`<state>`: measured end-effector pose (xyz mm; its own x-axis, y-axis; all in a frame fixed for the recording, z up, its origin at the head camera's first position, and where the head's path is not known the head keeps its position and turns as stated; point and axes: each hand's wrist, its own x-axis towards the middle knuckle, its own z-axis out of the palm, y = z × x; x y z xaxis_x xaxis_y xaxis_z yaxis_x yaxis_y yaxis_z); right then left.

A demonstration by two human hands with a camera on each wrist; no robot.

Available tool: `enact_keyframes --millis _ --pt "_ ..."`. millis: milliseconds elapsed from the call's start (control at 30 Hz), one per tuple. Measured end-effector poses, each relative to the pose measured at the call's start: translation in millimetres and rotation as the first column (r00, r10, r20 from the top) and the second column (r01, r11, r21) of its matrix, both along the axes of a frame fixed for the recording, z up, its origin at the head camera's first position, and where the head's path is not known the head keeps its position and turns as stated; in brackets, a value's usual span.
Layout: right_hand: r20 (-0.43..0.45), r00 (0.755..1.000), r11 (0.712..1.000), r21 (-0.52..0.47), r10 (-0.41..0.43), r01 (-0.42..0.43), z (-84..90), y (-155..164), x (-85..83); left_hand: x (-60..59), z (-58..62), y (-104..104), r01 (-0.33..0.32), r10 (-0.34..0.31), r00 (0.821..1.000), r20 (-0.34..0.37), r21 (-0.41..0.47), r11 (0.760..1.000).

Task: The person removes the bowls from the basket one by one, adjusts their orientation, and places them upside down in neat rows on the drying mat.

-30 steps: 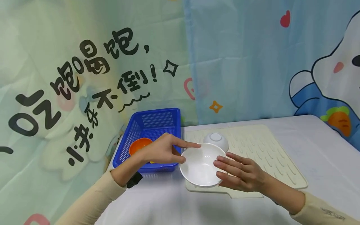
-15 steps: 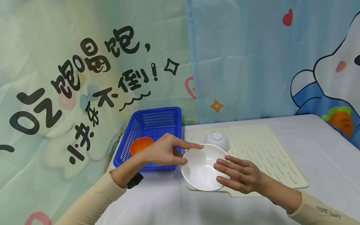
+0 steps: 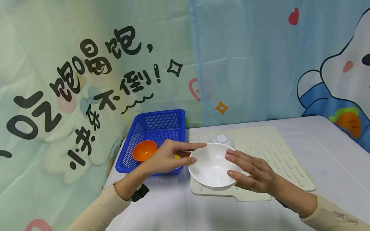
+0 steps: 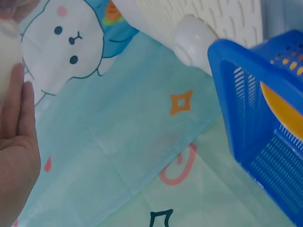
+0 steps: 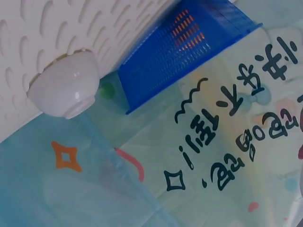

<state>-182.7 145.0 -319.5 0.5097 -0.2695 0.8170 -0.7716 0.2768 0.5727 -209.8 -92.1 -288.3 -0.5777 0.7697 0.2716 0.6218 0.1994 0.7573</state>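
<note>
A white bowl point(image 3: 212, 171) is tilted in the head view, its inside facing the camera, above the front of the cream ridged mat. My left hand point(image 3: 166, 157) pinches its left rim, thumb inside and index finger along the top. In the left wrist view, the fingers of that hand point(image 4: 19, 146) lie against a pale surface at the left edge. My right hand point(image 3: 255, 170) overlaps the bowl's right side, with fairly straight fingers laid over the inside near the rim. Another white bowl point(image 5: 68, 87) rests upside down on the mat point(image 3: 260, 154), partly hidden behind the held one.
At the left stands a blue perforated basket point(image 3: 166, 122). It contains an orange bowl point(image 3: 144, 150) and something yellow point(image 3: 177, 157), partly hidden by my left hand. A printed cloth point(image 3: 245, 64) hangs behind the white table point(image 3: 162, 205).
The held bowl has shifted slightly to the right and, in the last half second, up a little. Both hands have moved with it. The basket and the upside-down bowl stay put.
</note>
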Motion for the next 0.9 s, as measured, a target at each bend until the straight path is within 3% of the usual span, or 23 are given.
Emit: enact_keyframes --millis 133,300,467,600,667,767,900 --pt "0.084 0.996 0.999 -0.005 -0.038 0.039 3.0 2.7 2.3 3.1 -5.1 -0.4 -0.027 0.024 0.998 0.055 0.055 0.998" --pt "0.236 0.972 1.000 -0.014 0.004 0.000 5.5 5.6 3.8 6.2 -9.8 -1.7 -0.060 0.053 0.995 0.089 0.079 0.995" --pt "0.433 0.899 0.999 -0.025 0.055 -0.049 8.0 10.3 8.0 7.0 -15.3 -1.1 -0.051 0.043 0.998 0.055 0.147 0.988" --pt "0.547 0.837 0.998 -0.047 -0.005 0.037 7.4 17.6 8.6 7.2 -17.4 0.4 -0.063 0.064 0.998 0.004 0.170 0.983" --pt "0.602 0.797 0.995 -0.046 -0.043 0.088 4.8 22.3 7.8 8.3 -17.2 0.7 -0.069 0.073 0.997 -0.022 0.170 0.983" --pt "0.704 0.707 0.992 -0.024 -0.071 0.123 0.6 29.7 7.1 10.0 -16.8 1.4 -0.063 0.076 0.995 -0.067 0.184 0.981" --pt "0.837 0.540 0.990 0.014 -0.090 0.143 -0.7 35.4 11.3 12.4 -16.0 2.7 -0.099 0.137 0.971 -0.195 0.194 0.976"
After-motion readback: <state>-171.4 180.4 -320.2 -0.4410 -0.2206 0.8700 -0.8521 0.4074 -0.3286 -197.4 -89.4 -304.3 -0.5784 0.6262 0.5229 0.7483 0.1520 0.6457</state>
